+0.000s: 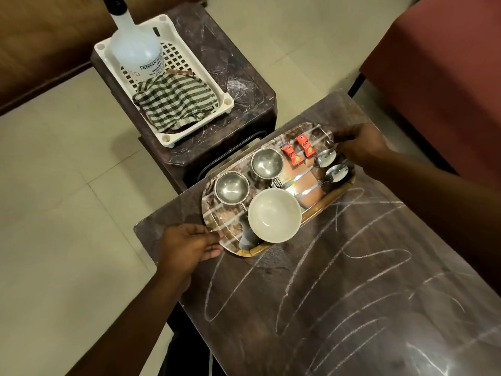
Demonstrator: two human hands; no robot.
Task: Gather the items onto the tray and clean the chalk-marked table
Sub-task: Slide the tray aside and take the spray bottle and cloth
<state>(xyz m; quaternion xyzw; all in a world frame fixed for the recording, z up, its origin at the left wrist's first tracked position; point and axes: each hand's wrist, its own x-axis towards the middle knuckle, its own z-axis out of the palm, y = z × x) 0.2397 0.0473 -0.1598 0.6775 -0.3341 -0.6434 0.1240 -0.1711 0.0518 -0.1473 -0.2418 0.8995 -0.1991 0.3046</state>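
Observation:
A printed oblong tray lies on the far left corner of the dark table, which is scrawled with white chalk lines. On the tray stand a white bowl, two steel cups, two spoons and two red sachets. My left hand grips the tray's near left end. My right hand grips its far right end.
A dark stool stands beyond the table. It carries a white plastic basket with a clear spray bottle and a checked cloth. A maroon seat is at the right, pale tiled floor at the left.

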